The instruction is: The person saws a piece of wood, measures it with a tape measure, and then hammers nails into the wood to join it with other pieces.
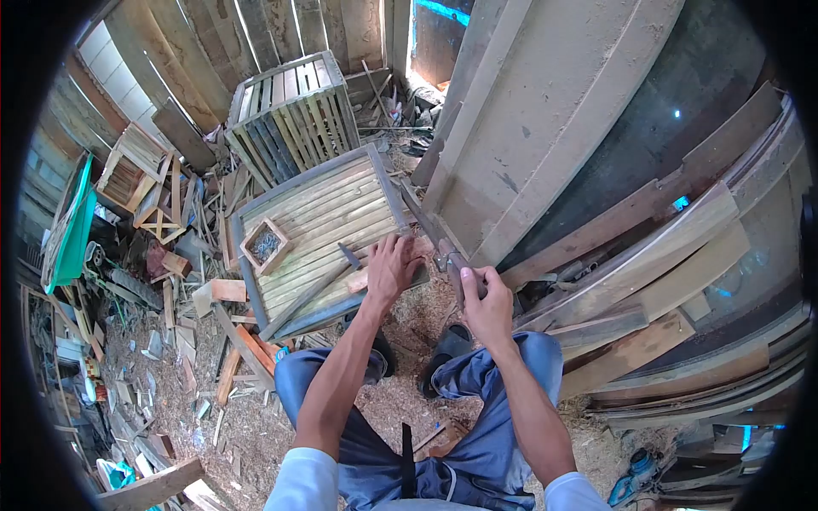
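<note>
My right hand (486,300) is wrapped round the brown handle of a handsaw (433,228), whose dark blade points away from me. My left hand (392,266) presses down with bent fingers on a short piece of wood (421,248) at the right edge of a low slatted table (315,200). The saw blade lies close beside that wood; whether it touches cannot be made out. Near my left hand, a dark pointed metal piece (348,255) and a small wood block (356,280) lie on the slats. A small wooden box (265,246) on the table holds what look like nails.
A slatted crate (294,119) stands behind the table. Large boards (545,111) lean at the right, with more planks (630,281) stacked below. Wood scraps (230,358) and sawdust cover the floor at left. My knees are on either side, near the table's front edge.
</note>
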Motion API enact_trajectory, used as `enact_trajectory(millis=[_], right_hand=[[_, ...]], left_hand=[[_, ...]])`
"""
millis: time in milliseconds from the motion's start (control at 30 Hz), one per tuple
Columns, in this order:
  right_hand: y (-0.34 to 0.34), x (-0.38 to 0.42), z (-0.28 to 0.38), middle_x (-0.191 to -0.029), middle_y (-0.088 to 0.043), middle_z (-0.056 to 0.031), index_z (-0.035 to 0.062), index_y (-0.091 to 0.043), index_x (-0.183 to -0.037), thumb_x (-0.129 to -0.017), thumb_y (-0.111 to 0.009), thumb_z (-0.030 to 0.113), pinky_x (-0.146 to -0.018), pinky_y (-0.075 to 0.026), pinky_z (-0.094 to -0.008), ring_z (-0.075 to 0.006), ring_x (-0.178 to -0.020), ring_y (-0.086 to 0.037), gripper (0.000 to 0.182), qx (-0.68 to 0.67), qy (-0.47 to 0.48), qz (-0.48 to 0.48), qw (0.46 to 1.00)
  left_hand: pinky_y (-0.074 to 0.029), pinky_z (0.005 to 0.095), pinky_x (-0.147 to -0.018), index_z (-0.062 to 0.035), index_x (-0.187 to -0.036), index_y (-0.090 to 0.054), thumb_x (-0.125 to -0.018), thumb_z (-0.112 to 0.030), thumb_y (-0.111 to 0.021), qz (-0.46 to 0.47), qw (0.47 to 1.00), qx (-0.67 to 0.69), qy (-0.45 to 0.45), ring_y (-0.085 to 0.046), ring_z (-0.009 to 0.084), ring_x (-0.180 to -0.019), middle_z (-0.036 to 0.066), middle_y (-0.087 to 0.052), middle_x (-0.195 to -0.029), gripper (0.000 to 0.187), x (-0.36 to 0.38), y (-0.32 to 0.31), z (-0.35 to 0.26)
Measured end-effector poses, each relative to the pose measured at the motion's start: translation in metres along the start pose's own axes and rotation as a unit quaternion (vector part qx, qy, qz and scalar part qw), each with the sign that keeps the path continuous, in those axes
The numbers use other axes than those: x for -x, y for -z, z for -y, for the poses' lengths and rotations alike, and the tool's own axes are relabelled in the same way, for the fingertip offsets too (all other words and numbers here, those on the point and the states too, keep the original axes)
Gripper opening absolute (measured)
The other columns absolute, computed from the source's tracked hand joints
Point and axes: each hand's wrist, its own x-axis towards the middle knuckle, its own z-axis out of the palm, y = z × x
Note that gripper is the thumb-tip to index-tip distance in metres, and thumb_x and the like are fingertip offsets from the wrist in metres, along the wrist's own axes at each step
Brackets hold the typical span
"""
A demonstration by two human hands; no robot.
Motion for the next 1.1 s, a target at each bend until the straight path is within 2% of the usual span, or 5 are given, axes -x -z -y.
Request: enact_trajectory(millis=[133, 333, 433, 633, 1100], right_hand=[[0.001, -0.001, 0.014, -0.07, -0.064, -0.0214, -0.0013, -0.057, -0.092, -0.093, -0.059, 0.036, -0.062, -0.049, -0.0435, -0.0367, -0.069, -0.067, 0.037, -0.022, -0.055, 0.04, 0.997], [-0.004, 0.002, 0.004, -0.069, -0.063, -0.023, -0.0013, -0.056, -0.091, -0.092, -0.058, 0.041, -0.063, -0.048, -0.0467, -0.0403, -0.07, -0.066, 0.042, 0.035, -0.102, 0.05, 0.993], [-0.001, 0.005, -0.009, -0.054, -0.057, -0.0106, -0.0008, -0.057, -0.078, -0.092, -0.058, 0.046, -0.054, -0.046, -0.0385, -0.022, -0.052, -0.061, 0.048, 0.091, -0.037, 0.089, 0.991], [-0.012, 0.017, -0.024, -0.061, -0.059, -0.0208, -0.0037, -0.06, -0.075, -0.089, -0.059, 0.051, -0.057, -0.045, -0.0454, -0.038, -0.061, -0.062, 0.056, 0.039, -0.11, 0.145, 0.983], [-0.04, 0.035, -0.049, -0.049, -0.051, -0.0126, -0.0029, -0.063, -0.067, -0.091, -0.054, 0.053, -0.053, -0.041, -0.042, -0.0246, -0.051, -0.058, 0.062, -0.002, -0.152, 0.034, 0.988]], left_hand=[[-0.035, 0.0417, -0.09, -0.0122, -0.115, -0.061, -0.077, -0.034, -0.072, -0.012, 1.0, -0.001, -0.014, -0.052, 0.0265, -0.107, 0.007, -0.058, -0.108, 0.045, -0.005, 0.003, 0.008], [-0.035, 0.0417, -0.09, -0.0131, -0.111, -0.064, -0.076, -0.034, -0.073, 0.014, 0.999, 0.025, -0.019, -0.051, 0.0267, -0.105, 0.006, -0.058, -0.107, 0.042, -0.008, 0.007, 0.012], [-0.036, 0.0412, -0.09, -0.013, -0.11, -0.064, -0.075, -0.033, -0.074, 0.031, 0.999, 0.035, -0.017, -0.051, 0.0271, -0.106, 0.006, -0.058, -0.108, 0.042, -0.009, 0.009, 0.013], [-0.037, 0.0422, -0.09, -0.0125, -0.11, -0.064, -0.074, -0.029, -0.075, 0.051, 0.997, 0.059, -0.007, -0.051, 0.0289, -0.107, 0.007, -0.058, -0.108, 0.041, -0.013, 0.01, 0.014], [-0.021, 0.0493, -0.112, -0.001, -0.13, -0.043, -0.095, -0.03, -0.046, -0.119, 0.983, -0.096, 0.098, -0.036, 0.0334, -0.133, 0.017, -0.042, -0.14, 0.045, -0.048, -0.028, 0.014]])
